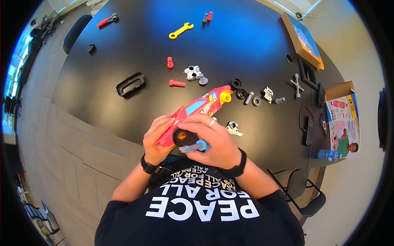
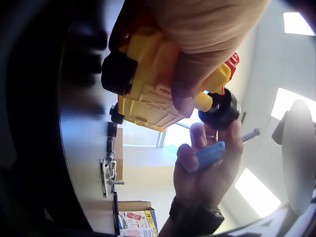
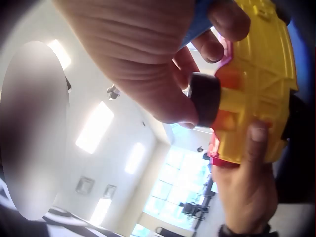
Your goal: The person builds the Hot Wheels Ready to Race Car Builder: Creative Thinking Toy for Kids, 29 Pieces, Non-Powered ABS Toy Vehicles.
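Observation:
A red toy car (image 1: 200, 105) with a yellow underside (image 2: 148, 106) is held up over the table's near edge. My left hand (image 1: 155, 137) grips its body, the thumb lying on the yellow underside in the left wrist view. With thumb and fingers my right hand (image 1: 215, 139) pinches a black wheel (image 3: 205, 99) at a yellow axle stub. A blue-handled screwdriver (image 1: 202, 145) is also tucked in the right hand, its grey shaft pointing left in the head view. Whether the wheel is fully seated on the stub, I cannot tell.
On the black table (image 1: 135, 45) lie a yellow wrench (image 1: 181, 30), red bolts (image 1: 177, 83), a black tray-like part (image 1: 130, 84), silver engine part (image 1: 192, 73), loose wheels (image 1: 241, 94) and a grey cross wrench (image 1: 296, 86). Boxes (image 1: 303, 41) and a water bottle (image 1: 329, 155) are at the right.

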The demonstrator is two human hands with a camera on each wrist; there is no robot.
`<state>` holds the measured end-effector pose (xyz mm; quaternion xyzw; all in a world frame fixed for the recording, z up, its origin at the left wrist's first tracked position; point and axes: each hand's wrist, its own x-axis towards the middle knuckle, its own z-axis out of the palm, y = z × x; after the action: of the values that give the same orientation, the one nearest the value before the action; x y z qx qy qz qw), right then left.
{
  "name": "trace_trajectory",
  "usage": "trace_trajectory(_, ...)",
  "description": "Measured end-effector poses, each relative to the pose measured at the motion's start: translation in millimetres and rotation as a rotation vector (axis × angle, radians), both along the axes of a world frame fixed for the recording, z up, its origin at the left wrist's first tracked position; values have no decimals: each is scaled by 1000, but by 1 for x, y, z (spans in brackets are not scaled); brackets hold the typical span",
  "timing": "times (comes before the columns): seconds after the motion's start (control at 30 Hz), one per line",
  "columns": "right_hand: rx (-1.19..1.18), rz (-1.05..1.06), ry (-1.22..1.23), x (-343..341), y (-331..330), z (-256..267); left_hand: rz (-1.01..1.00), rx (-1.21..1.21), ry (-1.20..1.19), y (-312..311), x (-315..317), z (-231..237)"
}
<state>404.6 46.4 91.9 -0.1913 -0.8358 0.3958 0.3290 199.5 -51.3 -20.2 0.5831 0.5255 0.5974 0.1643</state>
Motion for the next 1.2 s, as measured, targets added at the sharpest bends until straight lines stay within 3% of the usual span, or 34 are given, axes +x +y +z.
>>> trace_trajectory(0.03,84,-3,10,-3,-2,-5,5,-7,-5,0,1,4)
trace_trajectory(0.37,45,-21,-164,7,-6,-10,-6,-6,-16,0,0,2)
trace_trajectory(0.43,87,-62,7,11,-2,-11,4,-6,8,-1,0,1)
trace_trajectory(0.57,150,-448,-81,61,39,-4,12,12,31,-1,1,-1)
trace_trajectory(0.67,136,-652,-160,101,91,-39,18,-2,27,0,1,3)
trace_trajectory(0.9,163,-759,-483,113,129,-47,23,-4,26,0,2,5)
trace_trajectory(1.2,95,-768,-454,155,129,-62,-8,70,103,0,2,3)
